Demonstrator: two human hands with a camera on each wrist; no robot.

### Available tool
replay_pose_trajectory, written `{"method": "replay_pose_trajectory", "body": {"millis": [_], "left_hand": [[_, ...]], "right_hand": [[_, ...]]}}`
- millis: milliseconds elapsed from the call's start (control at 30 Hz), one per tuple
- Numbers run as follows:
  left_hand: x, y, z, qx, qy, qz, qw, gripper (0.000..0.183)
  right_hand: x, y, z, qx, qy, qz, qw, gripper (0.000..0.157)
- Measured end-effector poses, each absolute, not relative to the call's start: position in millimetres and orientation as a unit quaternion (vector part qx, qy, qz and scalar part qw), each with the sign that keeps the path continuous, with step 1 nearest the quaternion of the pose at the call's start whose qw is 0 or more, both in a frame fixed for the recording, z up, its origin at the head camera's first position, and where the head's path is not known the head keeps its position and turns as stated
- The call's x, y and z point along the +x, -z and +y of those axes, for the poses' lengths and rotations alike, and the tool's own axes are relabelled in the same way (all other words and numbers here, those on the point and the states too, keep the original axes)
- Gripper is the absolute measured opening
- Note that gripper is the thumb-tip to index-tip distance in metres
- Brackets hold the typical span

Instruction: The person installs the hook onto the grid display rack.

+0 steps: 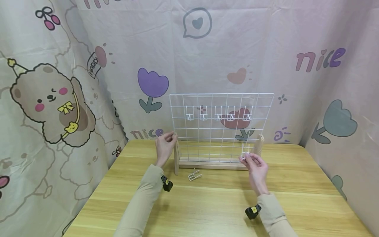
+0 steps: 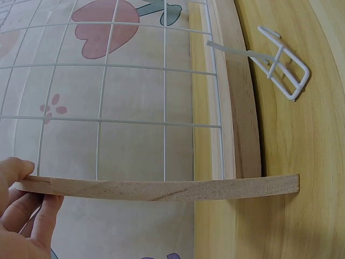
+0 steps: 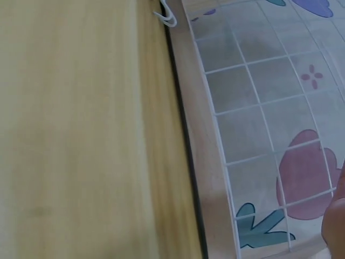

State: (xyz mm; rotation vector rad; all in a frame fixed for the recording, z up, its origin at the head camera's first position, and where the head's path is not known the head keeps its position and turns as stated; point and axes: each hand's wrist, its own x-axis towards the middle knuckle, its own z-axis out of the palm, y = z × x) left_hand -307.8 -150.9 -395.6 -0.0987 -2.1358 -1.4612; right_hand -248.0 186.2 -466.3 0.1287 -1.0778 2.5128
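Note:
A white wire grid panel [image 1: 222,94] stands in a wooden stand [image 1: 213,166] on the table. My left hand [image 1: 164,148] pinches the top of the stand's left post [image 2: 161,190] between thumb and fingers. At the grid's lower right, my right hand [image 1: 257,169] holds a white wire hook [image 1: 244,154] by its lower part, its two prongs pointing up against the grid. In the right wrist view only a sliver of that hand [image 3: 335,229] shows, and the held hook is hidden. Another white hook [image 2: 283,67] lies loose on the table before the stand's left end.
Several white hooks [image 1: 217,117] hang in a row along the upper part of the grid. The stand's right post [image 1: 260,144] rises behind my right hand. A printed curtain [image 1: 189,59] hangs behind and beside the wooden table [image 1: 207,204].

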Motion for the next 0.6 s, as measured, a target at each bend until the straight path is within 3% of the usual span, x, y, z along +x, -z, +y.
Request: {"method": "replay_pose_trajectory", "body": {"millis": [600], "left_hand": [[-309.0, 396.0, -150.8, -0.036, 0.543, -0.793, 0.275, 0.028]], "right_hand": [[-256.3, 449.3, 195.0, -0.038, -0.882, -0.399, 0.247, 0.007]]}}
